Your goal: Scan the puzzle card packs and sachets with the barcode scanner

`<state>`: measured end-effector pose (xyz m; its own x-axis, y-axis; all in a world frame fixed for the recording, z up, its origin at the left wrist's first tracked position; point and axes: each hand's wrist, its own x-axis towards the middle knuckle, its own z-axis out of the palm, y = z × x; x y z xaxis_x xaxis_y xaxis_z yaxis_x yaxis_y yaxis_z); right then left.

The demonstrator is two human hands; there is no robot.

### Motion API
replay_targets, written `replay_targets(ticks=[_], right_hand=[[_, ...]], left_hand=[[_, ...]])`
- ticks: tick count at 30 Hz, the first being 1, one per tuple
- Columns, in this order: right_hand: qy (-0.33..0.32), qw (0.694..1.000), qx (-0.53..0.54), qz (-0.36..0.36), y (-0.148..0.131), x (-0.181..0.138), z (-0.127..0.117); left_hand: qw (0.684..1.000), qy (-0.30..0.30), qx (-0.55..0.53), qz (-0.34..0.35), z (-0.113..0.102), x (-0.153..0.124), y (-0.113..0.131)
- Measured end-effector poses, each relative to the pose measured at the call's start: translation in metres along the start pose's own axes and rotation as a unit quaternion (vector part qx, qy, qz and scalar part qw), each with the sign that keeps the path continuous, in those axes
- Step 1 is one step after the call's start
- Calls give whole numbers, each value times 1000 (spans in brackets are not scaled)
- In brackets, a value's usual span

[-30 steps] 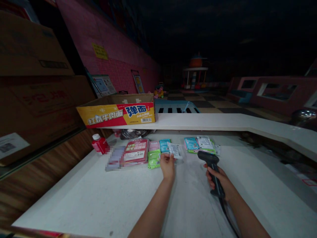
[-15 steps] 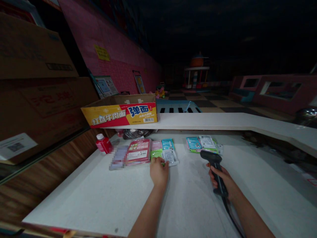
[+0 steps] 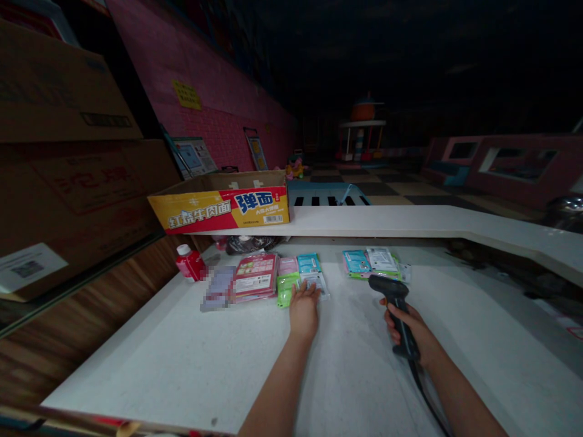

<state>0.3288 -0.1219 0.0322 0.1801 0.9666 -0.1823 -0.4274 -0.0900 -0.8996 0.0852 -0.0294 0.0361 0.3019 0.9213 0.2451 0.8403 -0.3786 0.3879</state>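
My left hand lies palm down with its fingers spread on the near edge of a white packet. Beside that packet are a green packet, a blue packet and a pink packet. My right hand is wrapped round the handle of a black barcode scanner, held above the counter with its head pointing left and its cable trailing down. Just beyond the scanner sits another group of small packets, blue, white and green.
Left of the packets lie flat red packages, a blurred-out item and a red bottle with a white cap. A yellow and red carton stands on the raised white ledge. Large cardboard boxes are stacked at the left.
My left hand has shifted right, from the green packet to the white one, and its curled fingers have spread out. My right hand and the scanner have stayed in place.
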Motion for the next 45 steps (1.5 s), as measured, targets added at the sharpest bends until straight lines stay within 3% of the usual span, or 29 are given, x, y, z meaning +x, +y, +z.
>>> replay_targets(ticks=[11, 15, 20, 33, 39, 45], right_hand=[[-2, 1000, -5, 5, 0, 3, -2], [5, 1000, -10, 10, -1, 4, -3], [20, 1000, 9, -12, -3, 5, -4], [69, 996, 39, -28, -6, 9, 1], [69, 997, 31, -23, -13, 5, 5], [66, 997, 41, -27, -9, 6, 3]], left_hand=[[999, 19, 17, 29, 3, 0, -10], [997, 55, 3, 52, 1, 0, 3], [995, 59, -56, 59, 1, 16, 32], [983, 28, -128, -131, 50, 114, 80], [953, 12, -211, -216, 70, 130, 76], [935, 39, -274, -222, 76, 128, 67]])
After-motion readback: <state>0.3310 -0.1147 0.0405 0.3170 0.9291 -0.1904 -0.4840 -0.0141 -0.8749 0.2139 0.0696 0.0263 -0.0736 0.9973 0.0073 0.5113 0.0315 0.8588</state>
